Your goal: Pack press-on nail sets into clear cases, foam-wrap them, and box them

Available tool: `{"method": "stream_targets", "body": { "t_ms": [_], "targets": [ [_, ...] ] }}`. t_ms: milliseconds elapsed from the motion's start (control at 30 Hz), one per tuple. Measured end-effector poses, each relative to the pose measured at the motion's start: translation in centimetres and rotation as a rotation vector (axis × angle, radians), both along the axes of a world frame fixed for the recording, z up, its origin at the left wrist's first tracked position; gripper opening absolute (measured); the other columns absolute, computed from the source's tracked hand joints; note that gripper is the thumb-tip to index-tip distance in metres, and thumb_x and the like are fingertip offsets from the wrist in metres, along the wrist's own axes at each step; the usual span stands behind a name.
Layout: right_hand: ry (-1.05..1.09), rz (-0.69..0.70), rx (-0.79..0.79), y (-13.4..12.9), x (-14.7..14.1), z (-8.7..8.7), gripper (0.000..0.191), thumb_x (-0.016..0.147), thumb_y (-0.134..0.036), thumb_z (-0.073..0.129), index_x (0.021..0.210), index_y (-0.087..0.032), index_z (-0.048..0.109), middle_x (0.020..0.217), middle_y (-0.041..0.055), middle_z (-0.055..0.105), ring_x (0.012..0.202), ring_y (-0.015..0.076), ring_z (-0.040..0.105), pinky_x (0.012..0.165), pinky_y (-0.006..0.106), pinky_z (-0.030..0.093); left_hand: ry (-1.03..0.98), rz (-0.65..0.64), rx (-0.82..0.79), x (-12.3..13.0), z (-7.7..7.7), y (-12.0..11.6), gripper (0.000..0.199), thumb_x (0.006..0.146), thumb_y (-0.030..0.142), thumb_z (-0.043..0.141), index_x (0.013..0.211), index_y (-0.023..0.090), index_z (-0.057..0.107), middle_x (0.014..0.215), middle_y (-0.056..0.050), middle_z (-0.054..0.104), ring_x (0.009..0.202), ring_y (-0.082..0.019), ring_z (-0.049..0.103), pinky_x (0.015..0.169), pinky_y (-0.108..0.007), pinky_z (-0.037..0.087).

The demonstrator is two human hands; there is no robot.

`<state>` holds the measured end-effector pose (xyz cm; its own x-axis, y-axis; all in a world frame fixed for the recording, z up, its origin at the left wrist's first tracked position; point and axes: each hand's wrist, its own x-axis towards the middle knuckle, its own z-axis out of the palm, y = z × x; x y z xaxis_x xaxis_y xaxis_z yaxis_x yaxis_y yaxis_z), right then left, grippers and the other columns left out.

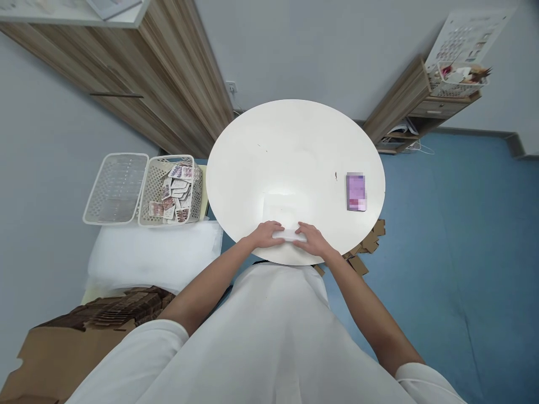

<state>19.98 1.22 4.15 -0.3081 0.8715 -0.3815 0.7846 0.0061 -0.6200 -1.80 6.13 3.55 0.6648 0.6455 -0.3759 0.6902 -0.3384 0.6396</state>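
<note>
At the near edge of the round white table [295, 134], my left hand [266, 234] and my right hand [312, 239] grip the two ends of a small white wrapped bundle [289, 235]. Fingers and thumbs curl round it from both sides. A thin white sheet [278, 206] lies flat just beyond the bundle and seems to run into it. What the bundle contains, if anything, is hidden. To the right on the tabletop lies a purple box [356, 192], its face blurred.
Left of the table are an open white basket [196, 193] of small printed cards, an empty basket [115, 188], a stack of white sheets [155, 252] and folded brown cardboard [63, 359]. Cardboard pieces [370, 241] lie at right. A wooden cabinet [177, 73] stands behind.
</note>
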Motion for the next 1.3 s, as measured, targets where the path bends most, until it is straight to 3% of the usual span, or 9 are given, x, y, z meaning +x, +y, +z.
{"method": "stream_targets", "body": {
  "t_ms": [133,267,433,567,667,767,900,1067,1300],
  "targets": [
    [0.147,-0.104,-0.140,2.9,1.0,0.1,0.033,0.076,-0.048,0.050,0.094,-0.023,0.061,0.114,0.0054,0.055,0.102,0.0207,0.052,0.083,0.032,0.040,-0.083,0.158,-0.122,-1.1,0.1,1.9,0.051,0.071,0.057,0.049,0.108,0.023,0.057,0.124,-0.006,0.048,0.111,-0.023,0.045,0.090,-0.031,0.036],
    [0.240,-0.274,-0.203,4.6,1.5,-0.6,0.033,0.074,-0.050,0.049,0.087,-0.022,0.062,0.097,0.0030,0.063,0.088,0.0183,0.056,0.072,0.028,0.043,-0.162,0.362,-0.223,-2.4,-0.7,2.9,0.040,0.073,0.052,0.047,0.090,0.018,0.061,0.090,-0.004,0.061,0.082,-0.019,0.056,0.070,-0.028,0.043],
    [0.185,-0.488,-0.175,5.2,2.0,-2.6,0.030,0.070,-0.044,0.051,0.088,-0.021,0.059,0.082,0.0015,0.061,0.072,0.0165,0.055,0.062,0.028,0.044,-0.034,0.577,-0.131,-2.5,-2.5,3.4,0.024,0.073,0.039,0.047,0.063,0.018,0.051,0.059,0.001,0.049,0.060,-0.014,0.048,0.055,-0.025,0.037],
    [0.142,-0.574,-0.075,4.5,2.0,-3.9,0.030,0.071,-0.039,0.049,0.095,-0.021,0.055,0.084,0.0028,0.059,0.074,0.0173,0.054,0.069,0.031,0.045,0.108,0.645,-0.036,-1.9,-2.9,2.8,0.015,0.073,0.033,0.047,0.072,0.019,0.053,0.067,-0.001,0.054,0.066,-0.016,0.052,0.057,-0.026,0.038],
    [0.113,-0.671,0.065,3.0,1.5,-4.3,0.043,0.072,-0.036,0.048,0.110,-0.016,0.048,0.106,0.0109,0.054,0.096,0.0224,0.051,0.083,0.037,0.042,0.162,0.682,0.197,-0.9,-2.4,1.4,0.035,0.074,0.027,0.047,0.107,0.018,0.048,0.102,-0.009,0.055,0.093,-0.023,0.052,0.073,-0.032,0.041],
    [0.131,-0.742,0.077,1.6,0.7,-4.4,0.057,0.073,-0.036,0.049,0.124,-0.014,0.035,0.124,0.0161,0.041,0.111,0.0253,0.044,0.089,0.038,0.040,0.124,0.464,0.418,0.6,-1.6,-0.3,0.051,0.076,0.022,0.044,0.126,0.019,0.034,0.129,-0.012,0.040,0.117,-0.027,0.037,0.092,-0.039,0.032],
    [0.241,-0.811,-0.116,1.9,-0.3,-4.0,0.069,0.070,-0.035,0.052,0.130,-0.016,0.024,0.122,0.0160,0.044,0.102,0.0240,0.052,0.080,0.035,0.046,0.109,0.125,0.399,2.3,-1.4,-1.6,0.049,0.078,0.027,0.043,0.127,0.024,0.035,0.136,-0.009,0.034,0.121,-0.028,0.032,0.096,-0.041,0.026],
    [0.308,-0.732,-0.198,3.2,0.0,-3.2,0.037,0.064,-0.033,0.056,0.098,-0.018,0.052,0.091,0.0062,0.059,0.079,0.0186,0.057,0.067,0.030,0.046,0.174,0.040,0.422,2.4,-1.9,-1.9,0.056,0.078,0.031,0.045,0.131,0.022,0.029,0.140,-0.011,0.028,0.120,-0.029,0.033,0.093,-0.042,0.027],
    [0.368,-0.927,-0.113,2.8,-1.5,-2.7,0.017,0.064,-0.034,0.053,0.073,-0.020,0.048,0.063,-0.0039,0.050,0.052,0.0097,0.046,0.049,0.023,0.040,0.196,-0.013,0.483,2.5,-2.3,-2.5,0.061,0.077,0.033,0.046,0.133,0.021,0.026,0.141,-0.012,0.025,0.121,-0.029,0.031,0.091,-0.040,0.028]
  ]
}}
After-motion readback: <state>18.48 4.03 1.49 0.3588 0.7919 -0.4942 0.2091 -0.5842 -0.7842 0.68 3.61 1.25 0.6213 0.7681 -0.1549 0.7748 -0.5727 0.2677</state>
